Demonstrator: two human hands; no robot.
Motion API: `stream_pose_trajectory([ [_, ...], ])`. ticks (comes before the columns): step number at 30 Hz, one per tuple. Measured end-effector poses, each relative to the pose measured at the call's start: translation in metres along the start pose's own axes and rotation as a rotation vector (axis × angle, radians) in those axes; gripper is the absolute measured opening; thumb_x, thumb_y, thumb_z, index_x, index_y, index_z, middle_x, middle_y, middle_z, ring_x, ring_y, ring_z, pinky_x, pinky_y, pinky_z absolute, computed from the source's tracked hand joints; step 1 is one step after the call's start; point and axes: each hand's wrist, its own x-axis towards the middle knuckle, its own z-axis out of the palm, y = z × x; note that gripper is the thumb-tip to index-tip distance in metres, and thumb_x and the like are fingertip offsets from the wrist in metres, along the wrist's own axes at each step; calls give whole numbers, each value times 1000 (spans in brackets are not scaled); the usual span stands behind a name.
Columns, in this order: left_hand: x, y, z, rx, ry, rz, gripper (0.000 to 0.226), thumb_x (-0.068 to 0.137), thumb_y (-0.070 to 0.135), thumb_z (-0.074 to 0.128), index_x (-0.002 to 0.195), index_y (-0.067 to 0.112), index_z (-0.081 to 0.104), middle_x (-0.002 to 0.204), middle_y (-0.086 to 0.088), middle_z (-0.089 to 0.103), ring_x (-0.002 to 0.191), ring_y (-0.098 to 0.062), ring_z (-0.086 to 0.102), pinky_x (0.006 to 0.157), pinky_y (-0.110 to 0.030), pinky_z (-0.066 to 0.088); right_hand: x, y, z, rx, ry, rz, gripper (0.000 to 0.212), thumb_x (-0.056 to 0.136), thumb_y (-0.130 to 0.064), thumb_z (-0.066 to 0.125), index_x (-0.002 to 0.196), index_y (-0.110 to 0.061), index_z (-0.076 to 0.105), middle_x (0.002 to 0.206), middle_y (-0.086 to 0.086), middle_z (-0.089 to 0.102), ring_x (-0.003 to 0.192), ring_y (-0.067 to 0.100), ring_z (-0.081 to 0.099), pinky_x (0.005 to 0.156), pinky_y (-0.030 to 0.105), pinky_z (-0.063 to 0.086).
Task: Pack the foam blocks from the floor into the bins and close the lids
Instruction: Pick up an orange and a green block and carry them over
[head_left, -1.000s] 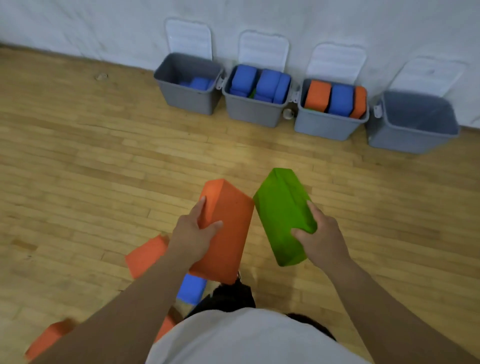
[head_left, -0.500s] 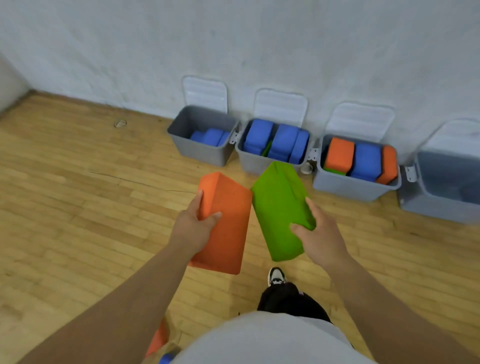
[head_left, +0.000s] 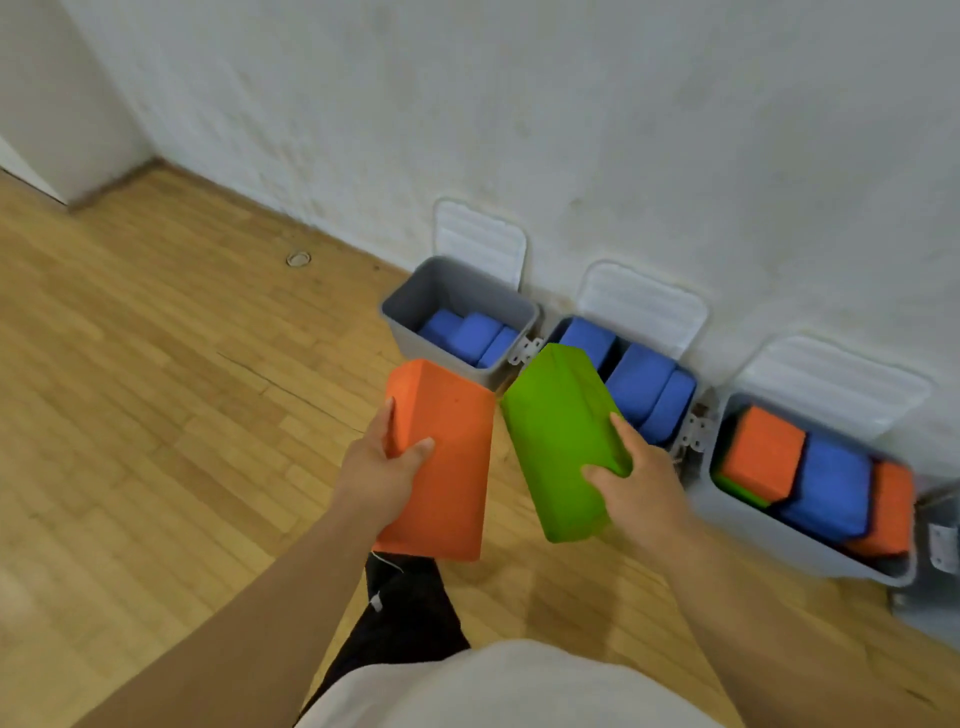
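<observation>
1. The orange foam block (head_left: 441, 462) is clasped in the left hand (head_left: 382, 475), thumb on its top face and fingers around its left edge; it is tilted, its far end pointing toward the bins.
2. The green foam block (head_left: 558, 441) is held the same way in the right hand (head_left: 639, 480), just right of the orange one, near or touching at their far corners.
3. Past the left grip, the left bin (head_left: 415, 306) holds blue blocks (head_left: 470, 335), low inside.
4. Beyond the green block, the middle bin (head_left: 678, 441) is packed with blue blocks.
5. Right of the right grip, the right bin (head_left: 769, 535) holds orange, blue and green blocks.
6. All three white lids (head_left: 480, 241) stand open against the wall (head_left: 519, 104).
7. Both forearms reach forward over the wooden floor (head_left: 156, 415).
</observation>
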Motion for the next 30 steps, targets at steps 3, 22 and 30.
stream_pose_trajectory([
  [3, 73, 13, -11, 10, -13, 13, 81, 93, 51, 67, 159, 45, 20, 125, 11, 51, 106, -17, 57, 92, -39, 48, 61, -30, 23, -12, 6, 33, 90, 76, -64, 65, 154, -50, 24, 139, 4, 44, 126, 29, 50, 107, 52, 44],
  [22, 503, 147, -78, 302, -131, 16, 84, 90, 55, 67, 159, 43, 20, 145, -5, 52, 116, -30, 60, 100, -52, 52, 370, -231, 101, 163, 87, 259, 79, 91, -39, 69, 157, -43, 27, 140, 7, 48, 118, 27, 54, 100, 42, 47],
  [30, 646, 175, -65, 408, -146, -77, 81, 90, 60, 63, 157, 48, 19, 143, -5, 49, 116, -29, 60, 100, -55, 51, 525, -273, 122, 105, -103, 347, 81, 92, -53, 63, 158, -46, 18, 144, 6, 49, 118, 28, 56, 98, 44, 49],
])
